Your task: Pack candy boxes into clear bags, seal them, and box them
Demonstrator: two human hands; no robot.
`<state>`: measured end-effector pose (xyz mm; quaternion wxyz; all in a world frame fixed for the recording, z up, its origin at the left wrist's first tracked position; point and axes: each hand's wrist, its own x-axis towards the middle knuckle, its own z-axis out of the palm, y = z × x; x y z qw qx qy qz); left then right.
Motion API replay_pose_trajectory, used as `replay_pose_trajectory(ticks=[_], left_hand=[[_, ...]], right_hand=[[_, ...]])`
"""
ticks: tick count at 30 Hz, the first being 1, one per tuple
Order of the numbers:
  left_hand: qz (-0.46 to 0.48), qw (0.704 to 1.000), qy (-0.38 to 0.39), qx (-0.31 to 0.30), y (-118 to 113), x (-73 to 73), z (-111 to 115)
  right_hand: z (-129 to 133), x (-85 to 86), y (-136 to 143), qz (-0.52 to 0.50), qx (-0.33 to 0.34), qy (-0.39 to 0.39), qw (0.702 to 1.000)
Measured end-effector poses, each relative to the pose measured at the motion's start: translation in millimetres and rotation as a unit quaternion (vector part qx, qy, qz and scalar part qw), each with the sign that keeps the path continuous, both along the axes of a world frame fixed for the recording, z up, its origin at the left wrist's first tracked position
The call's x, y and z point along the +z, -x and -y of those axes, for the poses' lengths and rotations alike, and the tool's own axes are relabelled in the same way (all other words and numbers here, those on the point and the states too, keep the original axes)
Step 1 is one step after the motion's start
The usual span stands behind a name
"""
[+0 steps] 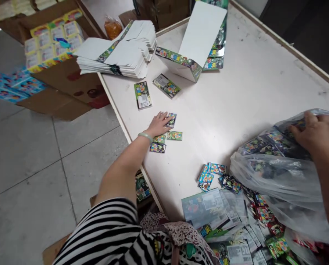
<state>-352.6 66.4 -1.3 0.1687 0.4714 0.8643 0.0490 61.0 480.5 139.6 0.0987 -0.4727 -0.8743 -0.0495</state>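
My left hand [159,124] lies with fingers stretched out over a small printed packet [172,120] on the white table. Close beside it are a green packet [174,135] and a purple-and-white packet [158,148]; another green one is partly under the hand. On the right, my right hand [320,132] rests on dark printed packs [260,145] in a clear plastic bag [285,184]. Its thumb is apart from its bent fingers, whose tips are partly hidden. Two flat printed boxes [142,95] [166,85] lie beyond my left hand.
Banded stacks of white card [125,51] and a folded display card [192,48] stand at the table's far side. Blue packets [207,176], printed sleeves [214,206] and red packets [266,213] cover the near right. Cartons of boxes [54,48] stand on the floor at left.
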Motion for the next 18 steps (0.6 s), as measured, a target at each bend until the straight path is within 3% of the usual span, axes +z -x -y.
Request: replay_pose_trajectory(ticks=[3, 6, 8, 12, 15, 18], left_hand=[[0.010, 0.999, 0.012, -0.035, 1.1, 0.8, 39.9], [-0.029, 0.999, -0.030, 0.002, -0.6, 14.5, 31.7], [-0.069, 0.993, -0.096, 0.011, 1.7, 36.5, -4.3], [-0.160, 0.961, -0.227, -0.016, 28.4, 101.0, -114.4], [-0.180, 0.964, -0.195, -0.023, 55.0, 134.4, -183.6], [-0.192, 0.975, -0.106, -0.025, 70.5, 140.5, -212.9]], right_hand=[[11.7, 4.2, 12.9, 0.099, 0.018, -0.068, 0.993], [18.0, 5.5, 17.3, 0.159, 0.023, -0.094, 0.982], [21.0, 7.0, 17.0, 0.202, 0.034, -0.104, 0.973], [26.4, 10.8, 14.3, 0.244, 0.051, -0.120, 0.961], [30.0, 12.1, 12.9, 0.246, 0.048, -0.128, 0.960], [32.9, 12.4, 12.5, 0.244, 0.050, -0.125, 0.960]])
